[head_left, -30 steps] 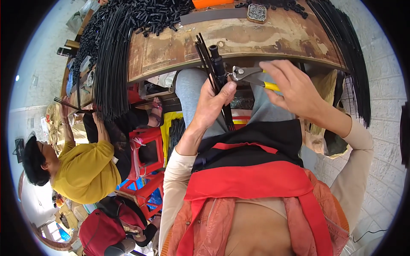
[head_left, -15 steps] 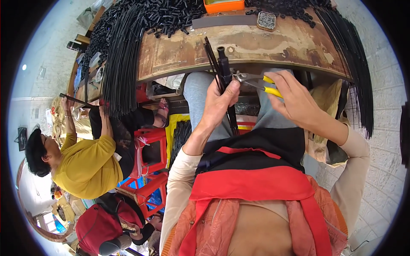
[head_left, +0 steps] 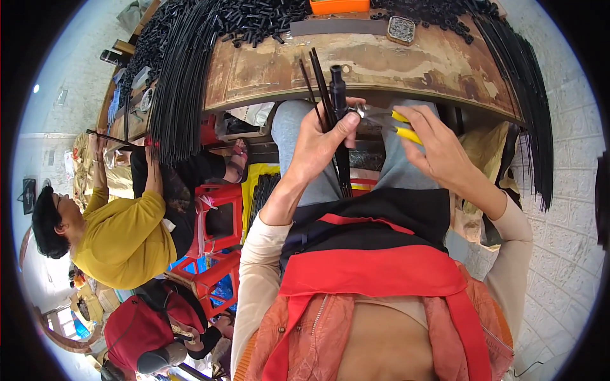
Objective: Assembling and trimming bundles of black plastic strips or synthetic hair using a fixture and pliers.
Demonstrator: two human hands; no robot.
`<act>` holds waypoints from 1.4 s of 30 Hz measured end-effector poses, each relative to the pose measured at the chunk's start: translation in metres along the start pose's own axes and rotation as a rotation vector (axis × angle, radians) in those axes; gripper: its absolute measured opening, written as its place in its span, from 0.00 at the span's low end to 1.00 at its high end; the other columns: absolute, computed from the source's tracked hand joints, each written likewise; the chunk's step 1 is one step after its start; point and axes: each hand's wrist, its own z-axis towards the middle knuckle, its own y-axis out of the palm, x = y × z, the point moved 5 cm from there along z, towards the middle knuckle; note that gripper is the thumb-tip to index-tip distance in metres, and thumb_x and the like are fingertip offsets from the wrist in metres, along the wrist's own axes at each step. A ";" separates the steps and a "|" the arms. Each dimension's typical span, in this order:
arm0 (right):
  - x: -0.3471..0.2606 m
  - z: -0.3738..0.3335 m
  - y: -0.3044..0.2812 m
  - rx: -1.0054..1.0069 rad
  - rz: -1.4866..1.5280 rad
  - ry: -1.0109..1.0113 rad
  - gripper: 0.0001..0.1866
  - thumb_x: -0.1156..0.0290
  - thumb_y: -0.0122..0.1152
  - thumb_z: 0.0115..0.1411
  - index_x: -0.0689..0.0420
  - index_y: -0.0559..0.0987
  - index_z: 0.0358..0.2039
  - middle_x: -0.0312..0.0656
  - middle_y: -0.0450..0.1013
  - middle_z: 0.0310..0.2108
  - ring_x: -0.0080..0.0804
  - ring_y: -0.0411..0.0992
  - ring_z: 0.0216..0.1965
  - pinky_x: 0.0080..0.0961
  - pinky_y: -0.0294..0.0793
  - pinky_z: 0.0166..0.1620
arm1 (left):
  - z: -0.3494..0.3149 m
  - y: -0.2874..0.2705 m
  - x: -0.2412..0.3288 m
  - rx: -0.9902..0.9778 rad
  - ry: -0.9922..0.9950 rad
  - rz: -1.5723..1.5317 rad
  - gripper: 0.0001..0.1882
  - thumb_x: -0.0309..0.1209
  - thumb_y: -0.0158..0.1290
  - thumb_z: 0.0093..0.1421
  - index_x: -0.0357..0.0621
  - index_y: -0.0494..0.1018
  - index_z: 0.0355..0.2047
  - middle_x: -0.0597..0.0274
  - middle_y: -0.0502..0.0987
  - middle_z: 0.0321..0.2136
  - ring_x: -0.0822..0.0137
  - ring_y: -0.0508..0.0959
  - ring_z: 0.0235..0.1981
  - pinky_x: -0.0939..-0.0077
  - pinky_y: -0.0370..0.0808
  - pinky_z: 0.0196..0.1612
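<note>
Above my lap, just off the table's near edge, my left hand [head_left: 321, 136] is closed around several thin black rods [head_left: 322, 82] and a thicker black tubular fitting [head_left: 338, 89]. Its thumb presses against the fitting's side. In my right hand [head_left: 432, 136] are pliers [head_left: 403, 127] with yellow handles, the grips spread apart a little. Their metal jaws reach left to the fitting beside my left thumb. A small shiny metal piece [head_left: 361, 110] shows at the jaw tips; its exact kind is too small to tell.
The worn wooden table [head_left: 273, 73] lies ahead. Long black rods [head_left: 181, 95] hang over its edge at left, more rods [head_left: 530, 108] at right. Black tube pieces [head_left: 260, 19], an orange tray [head_left: 340, 6] and a small tin [head_left: 401, 29] sit farther back. Co-workers sit at left, near red stools [head_left: 219, 219].
The black fitting and rods have shifted slightly in my left hand, and the rods fan apart more. Fingers of my left hand now show behind the fitting. The pliers stay beside it.
</note>
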 end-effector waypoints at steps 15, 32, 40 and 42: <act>0.010 -0.002 -0.004 -0.141 0.058 0.023 0.17 0.59 0.56 0.63 0.59 0.71 0.44 0.37 0.69 0.24 0.20 0.63 0.17 0.18 0.62 0.22 | -0.009 0.006 -0.012 -0.245 0.001 -0.263 0.17 0.36 0.55 0.64 0.36 0.67 0.45 0.71 0.66 0.21 0.79 0.65 0.22 0.82 0.62 0.26; 0.001 -0.029 0.039 -0.636 0.952 0.712 0.25 0.51 0.46 0.68 0.63 0.76 0.41 0.40 0.78 0.29 0.25 0.76 0.29 0.20 0.72 0.34 | -0.014 0.005 -0.016 -0.327 -0.010 -0.299 0.20 0.39 0.55 0.64 0.39 0.63 0.47 0.69 0.67 0.23 0.77 0.66 0.24 0.80 0.63 0.28; -0.004 -0.025 0.034 -0.724 1.013 0.833 0.21 0.52 0.44 0.69 0.59 0.72 0.33 0.37 0.73 0.25 0.23 0.73 0.24 0.18 0.70 0.29 | -0.009 0.004 -0.015 -0.349 -0.003 -0.309 0.21 0.41 0.57 0.62 0.40 0.65 0.45 0.71 0.67 0.22 0.78 0.65 0.23 0.82 0.62 0.26; -0.004 -0.029 0.045 -0.651 1.061 0.791 0.21 0.55 0.43 0.70 0.59 0.69 0.27 0.37 0.69 0.21 0.23 0.68 0.19 0.19 0.68 0.26 | -0.007 0.003 -0.021 -0.294 -0.054 -0.302 0.21 0.42 0.57 0.61 0.41 0.65 0.44 0.72 0.68 0.23 0.80 0.64 0.23 0.83 0.60 0.26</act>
